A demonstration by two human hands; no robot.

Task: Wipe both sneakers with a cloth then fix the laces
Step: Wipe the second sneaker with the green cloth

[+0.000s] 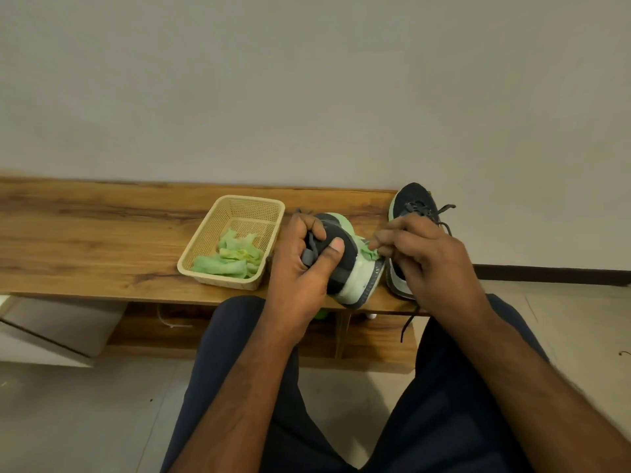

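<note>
My left hand (302, 264) grips the heel of a dark sneaker with a pale green sole (356, 268), tilted on its side over the bench's front edge. My right hand (421, 257) pinches a small green cloth (370, 250) against that sneaker's sole. The second dark sneaker (411, 203) stands upright on the bench behind my right hand, partly hidden by it. Its loose laces (408, 322) hang over the bench's front edge.
A beige plastic basket (251, 204) with more green cloths (232, 259) sits on the wooden bench (102, 240) left of the sneakers. A plain wall rises behind. My legs in dark trousers fill the foreground, and a tiled floor lies below.
</note>
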